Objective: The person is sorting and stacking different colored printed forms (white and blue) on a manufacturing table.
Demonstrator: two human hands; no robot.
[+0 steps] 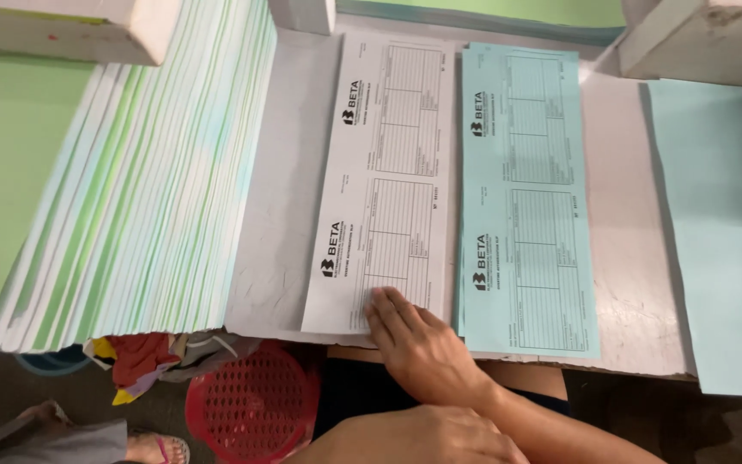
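My right hand (418,344) reaches in from the lower right and lies flat with its fingertips on the near corner of a white printed form (384,172), which lies lengthwise on the worktable (633,258). Just right of it lies a stack of light blue printed forms (526,206) of the same layout. My left hand (422,438) is low at the bottom edge, under my right forearm and off the table. It is partly cut off, and I cannot tell whether it holds anything.
A tall fanned stack of green, white and blue sheets (148,172) fills the left, beside green paper (2,172). A plain blue sheet (723,232) lies at the right. White blocks (702,39) sit at the back. Below the table are a red perforated basket (255,399) and crumpled cloth (143,357).
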